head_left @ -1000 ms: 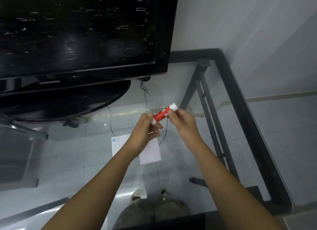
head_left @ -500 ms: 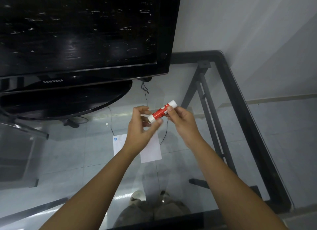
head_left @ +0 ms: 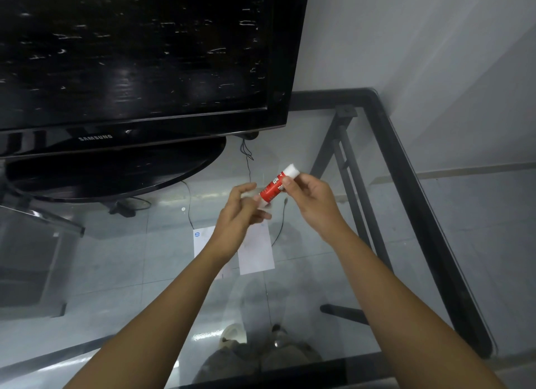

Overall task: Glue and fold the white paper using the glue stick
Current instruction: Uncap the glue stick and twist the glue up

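Home living room: Samsung TV on glass table, tiled floor.

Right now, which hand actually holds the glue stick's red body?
The right hand pinches the glue stick; the left hand only works at its lower end, blurred.

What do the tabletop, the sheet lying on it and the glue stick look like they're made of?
Tabletop: clear glass in a dark, likely metal frame; floor tiles and feet show through it.
White paper: thin matte paper, lying flat.
Glue stick, held by the right hand: probably smooth plastic, a red printed label and white end, slightly glossy.
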### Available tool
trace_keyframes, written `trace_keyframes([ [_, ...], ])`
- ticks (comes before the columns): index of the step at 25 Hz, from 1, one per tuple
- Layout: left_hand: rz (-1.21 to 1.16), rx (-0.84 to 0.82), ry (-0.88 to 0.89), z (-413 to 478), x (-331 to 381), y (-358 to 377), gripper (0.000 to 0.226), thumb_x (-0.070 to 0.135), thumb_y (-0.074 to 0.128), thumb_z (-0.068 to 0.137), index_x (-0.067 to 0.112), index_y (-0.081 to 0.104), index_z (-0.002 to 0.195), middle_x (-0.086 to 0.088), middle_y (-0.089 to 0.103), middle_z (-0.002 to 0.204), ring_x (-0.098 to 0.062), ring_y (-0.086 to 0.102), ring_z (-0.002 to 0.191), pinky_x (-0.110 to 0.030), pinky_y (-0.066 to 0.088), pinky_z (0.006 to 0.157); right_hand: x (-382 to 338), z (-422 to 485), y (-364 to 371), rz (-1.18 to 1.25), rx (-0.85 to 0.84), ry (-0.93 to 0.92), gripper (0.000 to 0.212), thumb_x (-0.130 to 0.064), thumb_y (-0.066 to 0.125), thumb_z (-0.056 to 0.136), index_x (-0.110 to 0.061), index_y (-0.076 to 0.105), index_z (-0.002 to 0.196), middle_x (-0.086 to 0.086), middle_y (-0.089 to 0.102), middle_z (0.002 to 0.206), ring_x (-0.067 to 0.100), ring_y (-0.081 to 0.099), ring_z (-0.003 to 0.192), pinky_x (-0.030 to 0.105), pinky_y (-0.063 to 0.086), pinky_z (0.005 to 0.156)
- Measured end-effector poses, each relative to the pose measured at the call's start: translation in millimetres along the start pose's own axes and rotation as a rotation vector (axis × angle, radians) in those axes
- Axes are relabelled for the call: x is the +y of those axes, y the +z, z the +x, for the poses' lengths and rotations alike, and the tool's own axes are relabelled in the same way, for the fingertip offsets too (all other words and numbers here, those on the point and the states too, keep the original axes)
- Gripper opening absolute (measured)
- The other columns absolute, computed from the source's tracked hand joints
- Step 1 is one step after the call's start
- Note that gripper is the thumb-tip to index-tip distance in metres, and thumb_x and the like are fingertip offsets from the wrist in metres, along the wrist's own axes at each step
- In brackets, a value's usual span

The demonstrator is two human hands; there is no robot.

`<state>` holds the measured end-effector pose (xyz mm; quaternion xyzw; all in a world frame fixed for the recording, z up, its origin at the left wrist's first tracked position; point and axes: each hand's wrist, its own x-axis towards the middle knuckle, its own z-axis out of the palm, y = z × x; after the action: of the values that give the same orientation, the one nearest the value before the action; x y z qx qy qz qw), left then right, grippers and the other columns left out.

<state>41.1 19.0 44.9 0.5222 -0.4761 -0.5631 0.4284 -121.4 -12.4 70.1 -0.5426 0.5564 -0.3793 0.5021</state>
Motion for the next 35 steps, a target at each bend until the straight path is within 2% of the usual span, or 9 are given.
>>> trace_keyframes([
  [3,0.014,-0.005,0.020,-3,0,-2,0.020,0.029,0.060,0.086,0.019,0.062,0.104,0.007,0.069,0.090,-0.013,0.066,0.084,-0.025,0.050,0.078,-1,-1,-2,-0.029,-0.015,-0.024,0.015,-0.036,0.054,0.088,-0.025,0.060,0.096,-0.012,0.063,0.088,0.002,0.061,0.087,0.006,0.046,0.072],
  [7,0.202,0.169,0.130,-7,1,4,0.024,0.028,0.071,0.077,0.029,0.056,0.095,0.016,0.062,0.093,-0.010,0.061,0.085,-0.020,0.052,0.073,-2,-2,-1,-0.019,-0.007,-0.019,0.017,-0.036,0.054,0.087,-0.023,0.060,0.096,-0.006,0.064,0.092,0.008,0.061,0.092,0.014,0.047,0.076],
  [11,-0.135,0.007,-0.055,-4,1,4,0.023,0.034,0.052,0.090,0.021,0.056,0.108,0.003,0.066,0.100,-0.015,0.068,0.088,-0.022,0.054,0.081,-4,-2,0,-0.013,-0.015,-0.022,0.019,-0.037,0.054,0.088,-0.022,0.059,0.099,-0.006,0.065,0.092,0.007,0.062,0.091,0.013,0.048,0.077],
  [14,-0.028,0.080,0.075,-5,6,5,0.009,0.022,0.062,0.086,0.024,0.060,0.094,0.006,0.066,0.096,-0.011,0.065,0.087,-0.020,0.053,0.076,-4,-4,1,-0.029,0.009,-0.021,0.018,-0.039,0.053,0.087,-0.025,0.060,0.096,-0.012,0.064,0.088,0.001,0.061,0.086,0.006,0.045,0.069],
  [17,0.110,0.137,0.128,-4,3,5,0.029,0.019,0.070,0.080,0.034,0.050,0.095,0.010,0.057,0.099,-0.011,0.061,0.091,-0.019,0.052,0.075,-3,-5,3,-0.034,0.011,0.005,0.018,-0.039,0.053,0.087,-0.025,0.058,0.098,-0.015,0.061,0.088,0.001,0.059,0.085,0.004,0.044,0.065],
  [21,-0.308,0.001,-0.190,0,7,0,0.019,0.031,0.045,0.094,0.021,0.058,0.103,-0.002,0.071,0.087,-0.014,0.067,0.074,-0.019,0.053,0.069,-5,-6,3,-0.022,0.000,0.004,0.020,-0.039,0.052,0.088,-0.023,0.057,0.099,-0.012,0.061,0.090,0.002,0.059,0.088,0.006,0.044,0.068],
  [27,-0.072,0.082,0.115,-8,6,1,0.027,0.012,0.070,0.079,0.028,0.056,0.096,0.012,0.063,0.097,-0.011,0.061,0.088,-0.018,0.051,0.070,-8,-7,3,0.007,-0.010,0.003,0.023,-0.037,0.051,0.089,-0.020,0.059,0.102,-0.004,0.065,0.097,0.004,0.061,0.091,0.007,0.046,0.072],
  [32,-0.404,0.043,-0.191,-4,11,1,0.033,0.036,0.051,0.091,0.012,0.055,0.114,-0.005,0.068,0.092,-0.014,0.067,0.074,-0.020,0.053,0.068,-10,-8,5,0.045,-0.008,0.017,0.019,-0.036,0.053,0.088,-0.023,0.058,0.101,-0.010,0.063,0.094,0.001,0.060,0.090,0.007,0.046,0.074],
  [35,-0.247,0.086,-0.061,-5,10,0,0.016,0.022,0.057,0.089,0.015,0.063,0.103,0.006,0.070,0.093,-0.010,0.067,0.083,-0.015,0.051,0.072,-10,-8,5,0.040,0.014,0.023,0.025,-0.038,0.052,0.088,-0.020,0.060,0.103,-0.002,0.065,0.100,0.006,0.062,0.094,0.014,0.048,0.079],
])
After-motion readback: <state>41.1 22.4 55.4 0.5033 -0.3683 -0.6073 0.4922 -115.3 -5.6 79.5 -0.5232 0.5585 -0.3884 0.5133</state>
